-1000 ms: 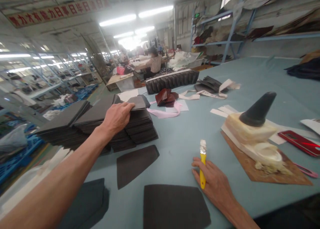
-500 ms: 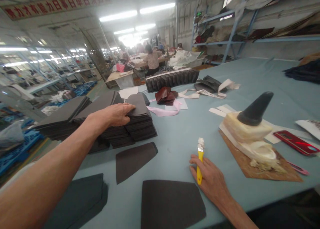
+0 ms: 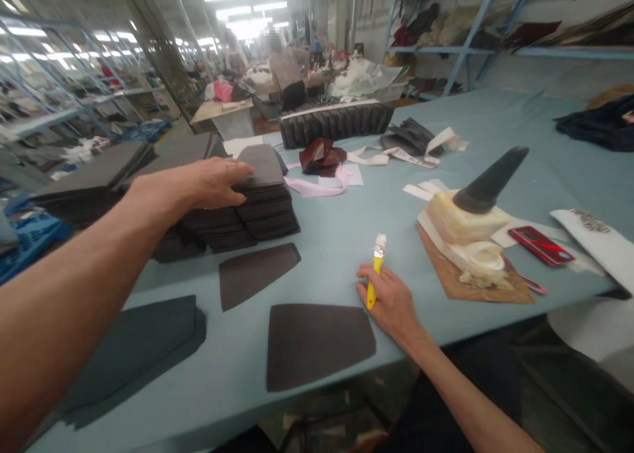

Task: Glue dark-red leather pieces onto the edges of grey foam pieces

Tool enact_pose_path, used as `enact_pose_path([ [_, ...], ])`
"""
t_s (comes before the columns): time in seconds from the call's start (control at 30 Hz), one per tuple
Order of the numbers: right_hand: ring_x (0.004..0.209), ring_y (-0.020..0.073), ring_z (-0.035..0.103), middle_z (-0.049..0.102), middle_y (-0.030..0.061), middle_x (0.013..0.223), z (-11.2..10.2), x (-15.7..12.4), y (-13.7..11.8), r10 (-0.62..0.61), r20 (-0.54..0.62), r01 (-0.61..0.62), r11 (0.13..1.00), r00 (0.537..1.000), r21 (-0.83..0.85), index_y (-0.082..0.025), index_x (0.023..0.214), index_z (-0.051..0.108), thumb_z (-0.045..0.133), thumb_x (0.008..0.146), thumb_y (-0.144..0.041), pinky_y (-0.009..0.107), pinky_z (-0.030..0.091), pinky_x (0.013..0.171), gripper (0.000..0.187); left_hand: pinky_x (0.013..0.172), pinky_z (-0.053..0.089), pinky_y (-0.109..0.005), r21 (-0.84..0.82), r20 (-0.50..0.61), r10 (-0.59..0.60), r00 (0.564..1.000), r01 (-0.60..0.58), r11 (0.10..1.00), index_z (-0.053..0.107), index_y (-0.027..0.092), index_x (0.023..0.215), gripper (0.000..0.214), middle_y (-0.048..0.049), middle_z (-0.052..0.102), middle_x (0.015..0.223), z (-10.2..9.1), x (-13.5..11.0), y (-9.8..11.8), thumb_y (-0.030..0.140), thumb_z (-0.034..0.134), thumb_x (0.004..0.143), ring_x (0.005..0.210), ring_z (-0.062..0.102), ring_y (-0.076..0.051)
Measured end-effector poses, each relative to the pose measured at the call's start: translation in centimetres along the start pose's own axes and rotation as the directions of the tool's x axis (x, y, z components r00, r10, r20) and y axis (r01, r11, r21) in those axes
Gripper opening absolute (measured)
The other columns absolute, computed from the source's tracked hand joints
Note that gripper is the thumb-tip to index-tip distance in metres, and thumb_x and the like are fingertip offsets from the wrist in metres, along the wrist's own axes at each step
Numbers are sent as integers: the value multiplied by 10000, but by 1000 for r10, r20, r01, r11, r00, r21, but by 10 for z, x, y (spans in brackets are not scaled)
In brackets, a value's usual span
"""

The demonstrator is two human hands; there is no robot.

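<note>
My left hand (image 3: pixel 212 181) reaches over the stacked dark panels (image 3: pixel 270 209), its fingers stretched out and apart, at the near side of the top panel. Whether the fingertips touch it I cannot tell. In my right hand (image 3: pixel 395 301) is a small paintbrush (image 3: pixel 373 284) with a yellow handle, its whitish bristles pointing away from me. That hand rests low over the table. Between my arms lie a flat brown-black panel (image 3: pixel 319 347) and a narrower dark panel (image 3: pixel 257 275). Several overlapping dark green-grey panels (image 3: pixel 143 341) lie below my left forearm.
To the right, a cream-coated container with a black cone (image 3: pixel 490 182) stands on a brown board (image 3: pixel 440 275). Beside it lies a red phone (image 3: pixel 541 245). Farther back are a dark red crumpled piece (image 3: pixel 321 156), a pink strip (image 3: pixel 321 187) and a row of dark bundles (image 3: pixel 337 123).
The view has tilted down, showing the table's front edge. My left hand has drawn back slightly from the top panel and its fingers look more spread. My right hand still holds the paintbrush.
</note>
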State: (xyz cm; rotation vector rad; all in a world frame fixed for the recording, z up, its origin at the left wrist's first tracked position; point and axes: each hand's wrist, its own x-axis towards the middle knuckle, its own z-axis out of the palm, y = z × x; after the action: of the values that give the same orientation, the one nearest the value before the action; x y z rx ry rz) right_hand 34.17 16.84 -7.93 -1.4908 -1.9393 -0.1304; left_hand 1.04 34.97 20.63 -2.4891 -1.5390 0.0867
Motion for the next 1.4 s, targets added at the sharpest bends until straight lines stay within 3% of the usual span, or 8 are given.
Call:
enact_pose_path([
  [0.1,970,272,691,796,82,1198,-1,-1,2,13,36,-13,1000,999,1,-235,1132,677,610,1014,-232,368,504,855,136,1141,486,-555,-58,81,98,992,-94,994,587,41,1475,678,-98,700,1322,2,-31,14,520,417,1026,1264,688,-285],
  [0.2,931,267,672,795,88,1158,-2,-1,2,21,49,-22,1000,999,6,-229,1128,685,608,1011,-237,363,492,836,140,1160,523,-493,-238,48,178,983,-162,958,629,124,1443,589,-86,730,1347,23,-77,38,504,474,1021,1219,716,-271],
  [0.53,989,274,675,785,93,1198,-4,-1,5,55,91,-55,998,994,-4,-232,1147,681,602,1011,-265,371,508,906,162,1208,533,-545,-610,-105,112,988,-153,777,712,192,1329,491,-166,695,1466,175,-228,147,558,589,1026,1381,641,-342],
  [0.83,1072,284,727,770,153,1293,-10,2,6,44,91,-54,992,995,111,-204,1220,643,520,1011,-253,426,552,977,247,1260,477,-583,-665,-167,31,986,-136,735,705,195,1368,546,-185,635,1543,213,-263,162,564,685,967,1463,564,-383],
  [1.03,799,172,732,799,75,1031,-56,0,-43,-11,135,-32,951,991,308,-216,1297,590,426,1115,-437,328,596,802,330,1280,457,-580,-673,-178,44,983,-154,723,690,181,1388,559,-190,610,1573,216,-264,163,561,677,978,1485,542,-381],
  [1.07,714,149,694,787,42,947,-65,1,-56,-8,143,-45,929,990,367,-219,1337,565,362,1136,-466,305,588,739,377,1277,460,-582,-667,-188,44,981,-160,728,689,177,1387,560,-192,611,1571,217,-264,163,562,676,980,1482,545,-381],
  [1.2,546,132,561,696,-18,689,-82,8,-98,162,263,-307,583,951,752,-206,1240,631,412,1082,-688,273,505,570,552,1247,492,-589,-640,-249,47,967,-201,742,683,165,1376,548,-195,619,1553,222,-263,165,554,672,990,1466,556,-376],
  [1.4,475,111,509,635,-32,571,-68,11,-113,348,439,-534,252,828,807,-199,995,679,547,957,-814,248,450,509,630,1214,526,-589,-622,-296,57,953,-238,746,671,151,1375,542,-197,631,1523,220,-262,167,528,691,987,1461,555,-376],
])
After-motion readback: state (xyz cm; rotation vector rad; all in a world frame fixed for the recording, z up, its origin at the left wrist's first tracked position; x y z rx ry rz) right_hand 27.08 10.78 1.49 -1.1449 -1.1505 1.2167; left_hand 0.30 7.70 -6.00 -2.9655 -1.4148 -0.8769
